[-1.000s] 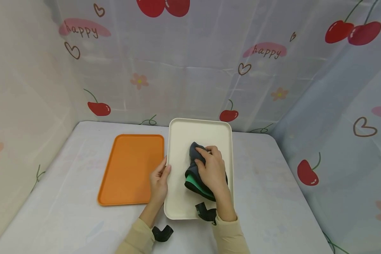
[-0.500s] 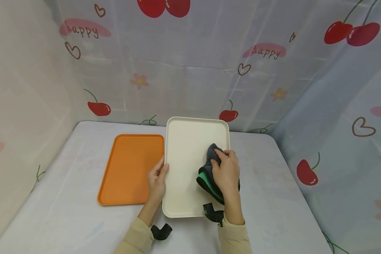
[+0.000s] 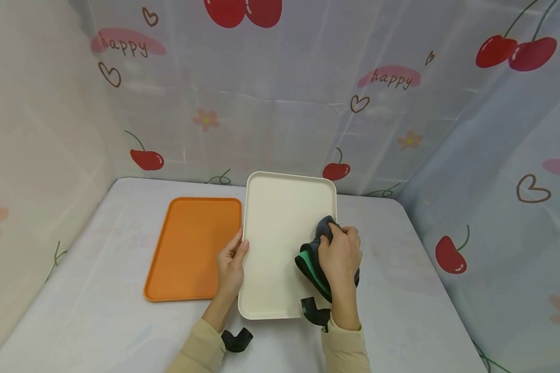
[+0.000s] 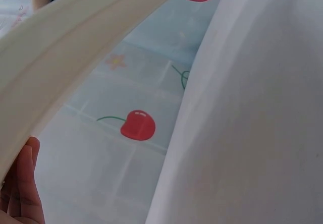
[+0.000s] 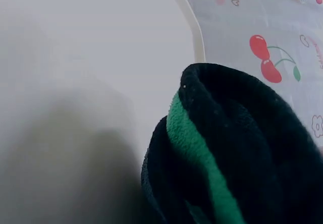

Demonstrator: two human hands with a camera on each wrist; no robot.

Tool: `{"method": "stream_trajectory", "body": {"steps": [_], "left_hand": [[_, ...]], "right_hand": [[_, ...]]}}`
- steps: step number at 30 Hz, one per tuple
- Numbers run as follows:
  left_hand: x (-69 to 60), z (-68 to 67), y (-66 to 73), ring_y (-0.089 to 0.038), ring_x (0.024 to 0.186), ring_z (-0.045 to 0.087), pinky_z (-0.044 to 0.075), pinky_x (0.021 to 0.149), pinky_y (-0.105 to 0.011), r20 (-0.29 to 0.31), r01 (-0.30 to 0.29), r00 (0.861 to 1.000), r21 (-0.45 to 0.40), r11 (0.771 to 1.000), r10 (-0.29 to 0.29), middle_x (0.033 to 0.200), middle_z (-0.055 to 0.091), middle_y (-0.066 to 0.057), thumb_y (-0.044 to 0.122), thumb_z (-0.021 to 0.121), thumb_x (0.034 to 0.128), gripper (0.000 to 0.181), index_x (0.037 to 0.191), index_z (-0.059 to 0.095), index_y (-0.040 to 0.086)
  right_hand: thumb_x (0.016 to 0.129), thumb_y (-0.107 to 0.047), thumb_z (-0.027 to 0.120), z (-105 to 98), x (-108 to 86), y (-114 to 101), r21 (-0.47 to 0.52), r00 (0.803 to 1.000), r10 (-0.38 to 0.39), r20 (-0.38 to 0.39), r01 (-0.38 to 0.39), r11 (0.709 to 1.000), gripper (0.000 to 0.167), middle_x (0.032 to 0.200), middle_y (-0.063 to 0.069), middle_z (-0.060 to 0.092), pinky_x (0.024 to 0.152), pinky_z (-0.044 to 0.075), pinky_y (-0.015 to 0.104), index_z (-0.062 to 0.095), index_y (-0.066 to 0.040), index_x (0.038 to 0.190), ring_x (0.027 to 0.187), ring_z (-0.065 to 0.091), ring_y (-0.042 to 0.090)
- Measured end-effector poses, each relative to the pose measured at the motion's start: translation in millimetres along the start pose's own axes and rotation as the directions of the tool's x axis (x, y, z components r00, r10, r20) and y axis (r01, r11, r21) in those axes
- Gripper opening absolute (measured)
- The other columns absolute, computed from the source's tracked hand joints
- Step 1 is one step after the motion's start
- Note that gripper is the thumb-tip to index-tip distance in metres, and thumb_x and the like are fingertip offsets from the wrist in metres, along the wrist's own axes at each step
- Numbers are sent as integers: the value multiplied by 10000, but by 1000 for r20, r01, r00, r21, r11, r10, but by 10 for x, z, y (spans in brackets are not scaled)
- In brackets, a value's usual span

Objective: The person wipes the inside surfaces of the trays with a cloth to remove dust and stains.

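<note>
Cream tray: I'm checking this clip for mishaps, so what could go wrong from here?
The cream tray appears raised off the table, held by the left hand at its left edge; pressure from the right hand near the opposite edge might tip it.
The dark cloth, bunched under the right hand, reaches past the tray's right edge and could slip off.
If the tray dropped, it might knock the orange tray close beside it.

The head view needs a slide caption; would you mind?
Left hand holds cream tray; right hand holds cloth over its edge.
</note>
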State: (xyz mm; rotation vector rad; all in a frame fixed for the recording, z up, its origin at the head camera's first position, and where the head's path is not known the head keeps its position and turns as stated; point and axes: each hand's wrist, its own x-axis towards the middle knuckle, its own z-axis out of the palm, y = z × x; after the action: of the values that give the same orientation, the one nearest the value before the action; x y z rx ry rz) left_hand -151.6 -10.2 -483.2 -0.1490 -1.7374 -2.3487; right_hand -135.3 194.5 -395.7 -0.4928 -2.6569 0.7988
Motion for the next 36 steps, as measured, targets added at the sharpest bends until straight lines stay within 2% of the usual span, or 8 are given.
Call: {"method": "stream_trajectory", "body": {"steps": [6, 20, 36], "left_hand": [[20, -2, -12, -25, 940, 630, 542, 806, -150, 5, -4, 1000, 3, 1000, 4, 1259, 580, -291, 82, 526, 1004, 422, 1405, 474, -40], [15, 20, -9, 13, 1155, 576, 505, 923, -150, 14, -8, 1000, -56, 998, 9, 1439, 468, -234, 51, 511, 1001, 441, 1417, 432, -71], [1, -7, -13, -21, 1173, 586, 517, 923, -175, 22, 26, 999, -81, 996, -25, 1448, 488, -174, 92, 521, 1006, 438, 1422, 457, -29]], "right_hand": [[916, -124, 641, 12, -8, -11, -1, 999, -26, -26, 26, 1000, 396, 1265, 250, 516, 864, 440, 594, 624, -25, 1299, 1172, 475, 405], [900, -109, 668, 36, -45, -26, 7, 994, -75, -83, 76, 997, 394, 1226, 246, 534, 861, 437, 591, 638, -24, 1284, 1140, 495, 406], [875, -94, 696, 93, -126, -80, 11, 983, -136, -122, 138, 990, 377, 1203, 228, 549, 781, 440, 548, 668, -30, 1245, 1114, 512, 383]]}}
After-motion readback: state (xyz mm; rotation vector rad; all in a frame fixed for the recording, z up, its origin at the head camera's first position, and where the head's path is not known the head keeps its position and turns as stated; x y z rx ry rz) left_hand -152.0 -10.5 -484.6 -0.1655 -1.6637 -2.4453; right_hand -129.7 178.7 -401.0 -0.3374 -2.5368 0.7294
